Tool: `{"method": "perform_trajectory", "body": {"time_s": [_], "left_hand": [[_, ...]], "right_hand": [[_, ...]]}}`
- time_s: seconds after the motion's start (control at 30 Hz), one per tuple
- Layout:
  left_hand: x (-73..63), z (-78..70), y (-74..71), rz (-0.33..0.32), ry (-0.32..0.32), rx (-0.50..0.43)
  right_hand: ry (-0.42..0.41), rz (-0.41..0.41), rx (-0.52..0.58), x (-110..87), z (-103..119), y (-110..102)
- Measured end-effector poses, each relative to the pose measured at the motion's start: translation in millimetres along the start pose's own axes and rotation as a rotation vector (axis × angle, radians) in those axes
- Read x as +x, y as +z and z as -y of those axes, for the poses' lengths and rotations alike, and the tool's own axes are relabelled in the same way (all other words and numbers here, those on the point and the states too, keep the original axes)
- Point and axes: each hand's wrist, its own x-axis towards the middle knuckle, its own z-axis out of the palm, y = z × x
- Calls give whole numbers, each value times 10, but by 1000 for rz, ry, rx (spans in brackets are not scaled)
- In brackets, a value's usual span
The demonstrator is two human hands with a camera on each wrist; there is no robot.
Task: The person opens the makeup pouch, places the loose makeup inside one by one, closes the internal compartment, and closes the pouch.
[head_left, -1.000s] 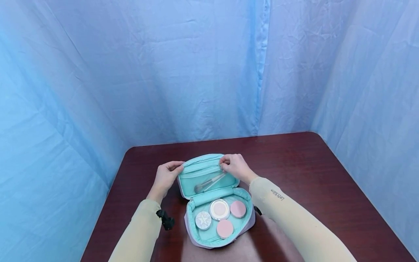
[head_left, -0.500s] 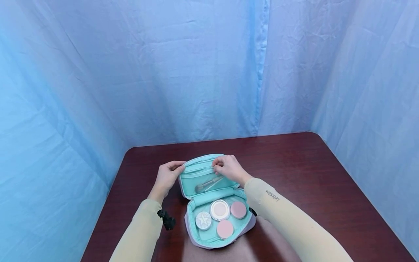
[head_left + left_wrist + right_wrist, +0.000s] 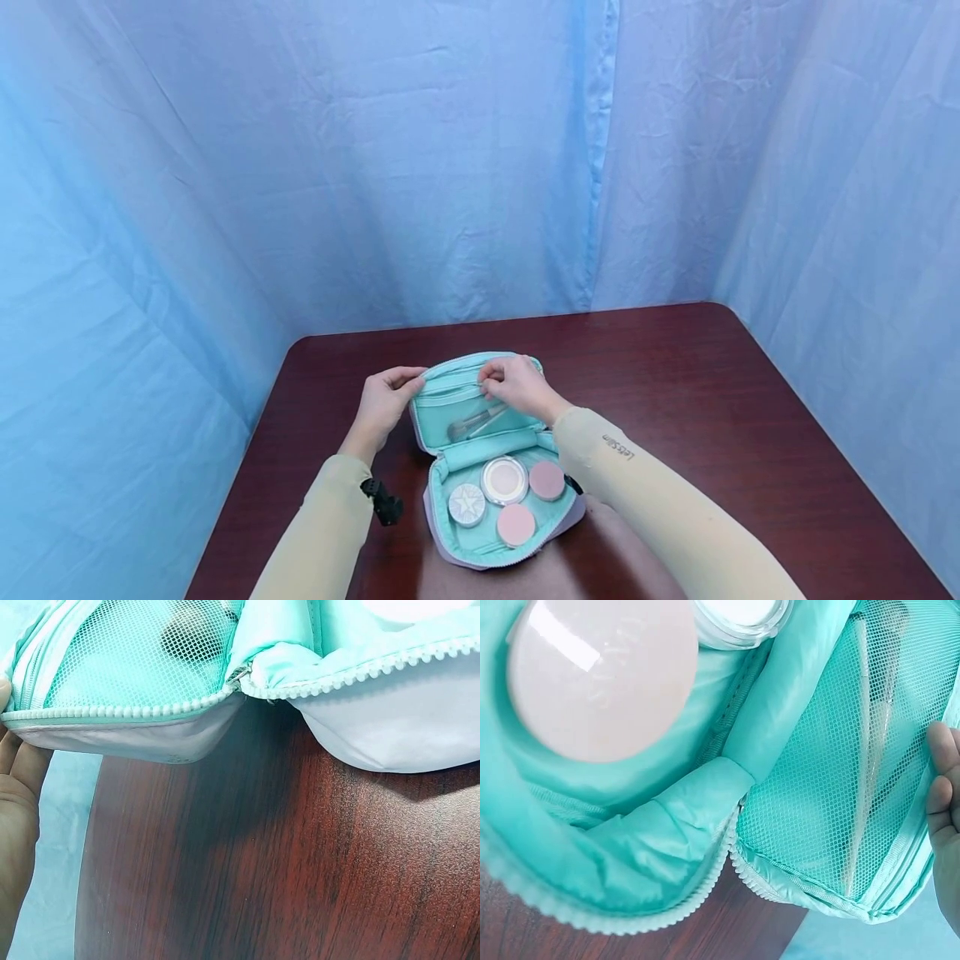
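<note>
A makeup bag (image 3: 431, 517), lavender outside and mint inside, lies unzipped with its lid raised at the back. My left hand (image 3: 378, 410) pinches the lid's left edge between thumb and fingers. With curled fingertips, my right hand (image 3: 521, 387) pinches at the zipper of the lid's mesh pocket (image 3: 810, 802); the pull itself is hidden by the fingers. Behind the mesh lie thin makeup brushes (image 3: 885, 697), heads toward the left side in the head view. The base holds a silver-rimmed round compact (image 3: 504, 481), a star-patterned round case (image 3: 467, 505) and two pink round cases (image 3: 516, 525).
The bag rests on a dark red wooden table (image 3: 675, 375) near its front. Light blue curtains (image 3: 465, 167) hang behind and along both sides. A black strap device (image 3: 382, 502) sits on the left wrist.
My right hand has slid left along the mesh pocket's zipper, from near the lid's right side toward its middle. The left hand stays at the lid's edge, and the round cases stay put.
</note>
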Motion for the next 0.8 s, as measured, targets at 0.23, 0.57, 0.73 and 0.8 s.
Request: {"method": "perform_trajectory", "body": {"time_s": [0.23,0.57,0.73,0.8], "left_hand": [[-1,-16,8,-5,5,-6],[8,-28,16,-5,0,-11],[7,-20,6,-4,1,-5],[9,-17,6,1,-2,-10]], "right_hand": [[-10,22,17,3,70,15],[-23,18,47,14,137,75],[-13,38,65,22,161,92],[-4,40,68,22,167,99]]}}
